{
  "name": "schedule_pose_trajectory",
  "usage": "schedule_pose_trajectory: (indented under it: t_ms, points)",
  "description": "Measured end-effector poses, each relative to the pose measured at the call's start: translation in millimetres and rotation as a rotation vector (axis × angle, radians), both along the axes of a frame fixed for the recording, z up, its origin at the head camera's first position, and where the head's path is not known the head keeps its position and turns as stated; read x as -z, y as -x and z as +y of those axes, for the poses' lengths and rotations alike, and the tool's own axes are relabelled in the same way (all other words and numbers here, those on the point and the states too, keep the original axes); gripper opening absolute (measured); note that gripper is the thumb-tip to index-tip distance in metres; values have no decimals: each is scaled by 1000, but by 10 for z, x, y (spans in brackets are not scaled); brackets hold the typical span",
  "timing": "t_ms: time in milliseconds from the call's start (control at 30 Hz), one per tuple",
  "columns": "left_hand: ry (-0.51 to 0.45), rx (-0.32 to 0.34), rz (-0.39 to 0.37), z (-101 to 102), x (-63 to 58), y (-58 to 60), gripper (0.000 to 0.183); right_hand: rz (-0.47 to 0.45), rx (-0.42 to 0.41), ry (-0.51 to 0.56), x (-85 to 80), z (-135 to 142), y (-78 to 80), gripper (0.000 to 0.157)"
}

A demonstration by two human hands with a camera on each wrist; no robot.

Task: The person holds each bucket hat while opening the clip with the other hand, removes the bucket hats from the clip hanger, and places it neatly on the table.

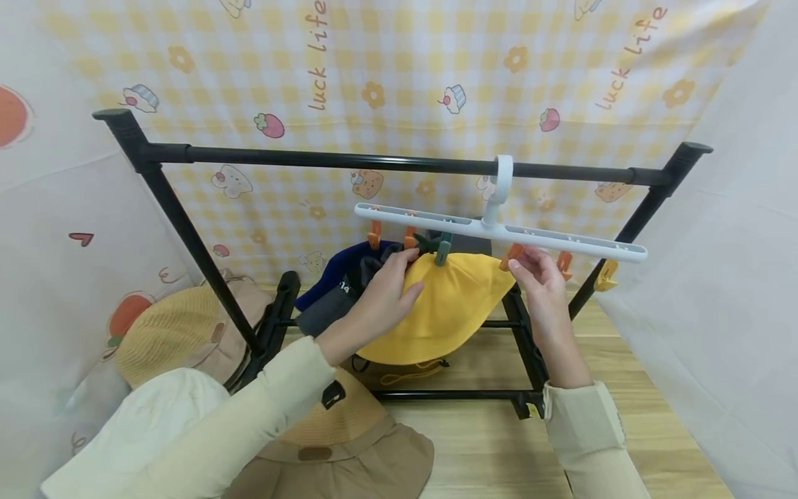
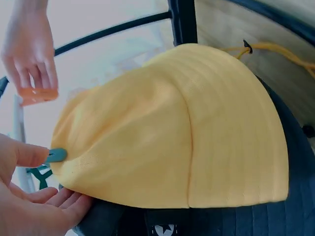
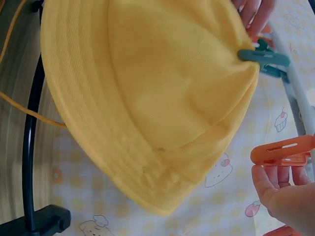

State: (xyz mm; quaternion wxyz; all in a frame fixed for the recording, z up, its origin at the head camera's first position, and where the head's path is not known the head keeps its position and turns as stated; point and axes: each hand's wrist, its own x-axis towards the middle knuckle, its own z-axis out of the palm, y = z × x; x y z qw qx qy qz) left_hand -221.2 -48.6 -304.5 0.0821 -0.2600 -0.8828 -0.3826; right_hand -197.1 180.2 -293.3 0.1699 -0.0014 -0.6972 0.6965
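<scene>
Over on the left, a white hat (image 1: 143, 416) and a straw hat (image 1: 165, 333) sit unclipped. The left hand (image 1: 388, 287), loosely open, rests beside the yellow hat (image 1: 449, 312), which already hangs from the hanger (image 1: 561, 240) by a green clip (image 1: 443, 251). The right hand (image 1: 545, 294) pinches an orange clip (image 1: 511, 256), seemingly not yet fastened; a yellow clip (image 1: 606, 275) grips nothing.

- Behind the fingers (image 1: 539, 259): a yellow-and-white checked cloth (image 1: 411, 66) printed with flowers and strawberries.
- Left and right of them: white sheeting (image 1: 717, 305).
- Above them: a black rack's crossbar (image 1: 312, 159).
- Below them: a pale wood-grain surface (image 1: 486, 450).
</scene>
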Motion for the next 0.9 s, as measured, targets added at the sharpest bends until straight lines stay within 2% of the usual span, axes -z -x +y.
schedule_pose_trajectory:
  t_ms: [167,300,367,467,533,633,733,800,900]
  points:
    - [-61,-86,-10,90,-11,215,36,5,-17,14,-3,-47,-10,25]
    - [-72,-118,17,117,15,354,30,2,-46,4,41,-90,0,21]
    - [-72,-127,25,121,39,411,27,-24,-57,-11,85,-116,-5,28]
    - [-64,-135,32,126,66,466,24,-88,-75,-18,158,-178,-44,48]
    - [-53,-131,44,132,79,486,23,-151,-133,15,198,-233,-93,62]
    - [-35,-125,68,150,91,501,22,-207,-280,100,220,-359,-175,77]
    - [-20,-120,89,172,116,509,22,-185,-414,101,208,-519,-245,77]
    - [-10,-113,105,188,140,514,21,-116,-394,17,181,-625,-281,66]
    - [4,-94,120,210,172,511,20,17,-220,-161,129,-729,-278,51]
